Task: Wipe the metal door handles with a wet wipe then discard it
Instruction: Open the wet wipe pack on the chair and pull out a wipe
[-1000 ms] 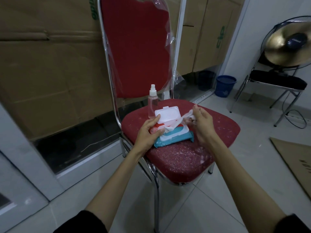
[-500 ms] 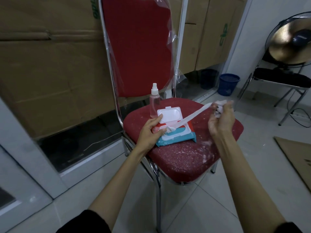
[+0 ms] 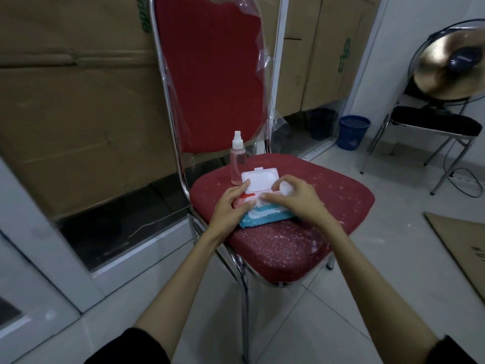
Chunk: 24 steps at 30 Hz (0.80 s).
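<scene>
While the wet wipe (image 3: 284, 188) sits bunched as a white wad inside the right hand (image 3: 299, 200), that hand hovers low over the opening of the wipe pack (image 3: 262, 215), its fingers curled closed around the wad and its forefinger reaching toward the dispensing slot. Its position suggests that the next sheet is being tucked back, or the pack readied for closing. The left hand (image 3: 232, 206) lies flat on the pack's near-left end, thumb against the raised white lid (image 3: 259, 178); its fingers are loosely spread and grasp nothing, serving, it appears, only to pin the soft pack so it does not lift. Both pack and hands rest on the red seat of the chair (image 3: 328, 232), with a pink spray bottle (image 3: 238, 161) standing upright just behind the lid. A blue bin (image 3: 353, 132) stands well apart by the far wall, a likely place for discarding. No metal door handle can be identified in this view. Compared with half a second earlier, the wipe no longer stretches as a long strip from slot to raised right hand; it is free of the pack and gathered up, and the right hand has dropped back over the pack.
</scene>
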{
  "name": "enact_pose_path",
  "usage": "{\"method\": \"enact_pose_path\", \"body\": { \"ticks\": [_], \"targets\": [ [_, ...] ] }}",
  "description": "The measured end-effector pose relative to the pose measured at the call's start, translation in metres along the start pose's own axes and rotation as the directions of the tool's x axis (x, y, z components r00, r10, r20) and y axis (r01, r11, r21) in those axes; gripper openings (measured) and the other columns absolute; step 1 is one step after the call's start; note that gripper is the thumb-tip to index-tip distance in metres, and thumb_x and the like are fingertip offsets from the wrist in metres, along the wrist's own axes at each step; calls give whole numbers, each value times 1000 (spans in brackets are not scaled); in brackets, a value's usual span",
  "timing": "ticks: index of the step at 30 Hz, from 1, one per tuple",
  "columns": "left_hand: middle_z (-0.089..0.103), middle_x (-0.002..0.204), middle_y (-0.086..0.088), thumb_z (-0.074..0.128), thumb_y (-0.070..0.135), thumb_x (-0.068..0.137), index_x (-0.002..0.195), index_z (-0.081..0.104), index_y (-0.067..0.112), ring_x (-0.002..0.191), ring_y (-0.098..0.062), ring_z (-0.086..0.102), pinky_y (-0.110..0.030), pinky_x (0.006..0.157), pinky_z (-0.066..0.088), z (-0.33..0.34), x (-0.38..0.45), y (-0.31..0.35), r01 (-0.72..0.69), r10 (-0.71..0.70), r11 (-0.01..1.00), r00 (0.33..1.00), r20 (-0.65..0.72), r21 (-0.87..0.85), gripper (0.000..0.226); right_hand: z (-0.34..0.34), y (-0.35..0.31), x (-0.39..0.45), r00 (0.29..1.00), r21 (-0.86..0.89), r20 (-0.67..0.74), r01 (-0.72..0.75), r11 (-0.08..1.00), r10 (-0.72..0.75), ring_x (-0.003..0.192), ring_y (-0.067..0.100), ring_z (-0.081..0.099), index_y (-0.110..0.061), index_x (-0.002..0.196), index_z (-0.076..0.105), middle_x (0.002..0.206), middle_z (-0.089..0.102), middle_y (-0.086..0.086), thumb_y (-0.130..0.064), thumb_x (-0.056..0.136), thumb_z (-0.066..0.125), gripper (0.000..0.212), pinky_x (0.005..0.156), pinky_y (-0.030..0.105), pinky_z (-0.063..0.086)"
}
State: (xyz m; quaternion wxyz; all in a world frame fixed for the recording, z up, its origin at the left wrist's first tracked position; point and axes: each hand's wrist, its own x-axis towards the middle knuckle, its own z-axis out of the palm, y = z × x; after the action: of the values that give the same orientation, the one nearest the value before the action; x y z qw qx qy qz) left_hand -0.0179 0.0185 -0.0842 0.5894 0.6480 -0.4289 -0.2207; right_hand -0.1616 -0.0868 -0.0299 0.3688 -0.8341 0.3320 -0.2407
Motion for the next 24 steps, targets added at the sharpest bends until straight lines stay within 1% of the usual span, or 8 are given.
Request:
{"method": "enact_pose_path", "body": {
  "ticks": [2, 5, 10, 14, 16, 21, 23, 24],
  "targets": [
    [47, 124, 9, 65, 14, 86, 137, 48, 21, 115, -3, 45, -20, 103, 36, 0, 0, 0, 1, -1, 1000, 1000, 0, -14, 54, 7, -1, 0, 998, -90, -18, 65, 994, -67, 85, 7, 53, -17, 85, 64, 93, 62, -6, -44, 69, 79, 35, 62, 15, 37],
    [48, 125, 7, 65, 12, 86, 136, 49, 20, 114, -4, 46, -20, 103, 38, 0, -1, -2, -3, 3, 999, 1000, -3, -49, 53, 9, -2, 3, 993, -132, -38, 105, 986, -111, 93, 14, 53, -17, 80, 64, 100, 64, 2, -33, 71, 79, 24, 68, 24, 36],
    [48, 125, 10, 63, 13, 88, 135, 51, 21, 118, -7, 47, -21, 103, 38, 0, 0, -3, 12, -13, 995, 1000, -8, -94, 49, 12, -2, 2, 986, -248, 56, 164, 955, -155, 90, 17, 55, -19, 82, 71, 98, 64, 3, -31, 76, 75, 14, 73, 27, 38],
    [49, 130, 5, 53, 14, 94, 133, 52, 21, 122, -10, 47, -20, 99, 40, 0, -1, 3, 65, -66, 979, 998, 1, -192, 40, 10, -5, -2, 977, -318, 168, 182, 930, -133, 82, 20, 60, -18, 91, 76, 88, 67, 7, -44, 89, 56, 32, 69, 30, 44],
    [49, 133, 7, 46, 18, 97, 133, 53, 22, 122, -5, 47, -16, 94, 40, -1, -1, 7, 80, -79, 970, 997, 15, -230, 37, 8, -8, -4, 966, -355, 225, 201, 913, -125, 84, 23, 59, -17, 94, 75, 88, 66, 10, -49, 93, 46, 44, 76, 35, 47],
    [55, 136, -2, 23, 19, 95, 128, 58, 10, 124, -14, 53, -31, 109, 37, -9, -7, 13, 122, -96, 865, 992, 78, -486, 49, 9, -10, 2, 942, -340, 332, 163, 926, -44, 97, 22, 54, -28, 100, 73, 95, 56, 5, -61, 92, 26, 59, 95, 46, 42],
    [55, 137, -6, 17, 18, 94, 127, 58, 8, 126, -18, 52, -35, 112, 34, -12, -7, 13, 154, -115, 849, 988, 107, -506, 54, 13, -7, 2, 927, -256, 374, 133, 957, -29, 95, 17, 50, -34, 97, 71, 96, 49, -1, -59, 94, 24, 53, 97, 41, 41],
    [54, 138, -7, 18, 17, 92, 127, 58, 9, 126, -19, 51, -37, 114, 32, -13, -6, 12, 180, -135, 849, 983, 125, -497, 54, 12, -7, 0, 920, -161, 390, 101, 982, -31, 91, 11, 50, -32, 100, 70, 94, 49, -6, -55, 96, 26, 50, 95, 32, 42]
  ]
}}
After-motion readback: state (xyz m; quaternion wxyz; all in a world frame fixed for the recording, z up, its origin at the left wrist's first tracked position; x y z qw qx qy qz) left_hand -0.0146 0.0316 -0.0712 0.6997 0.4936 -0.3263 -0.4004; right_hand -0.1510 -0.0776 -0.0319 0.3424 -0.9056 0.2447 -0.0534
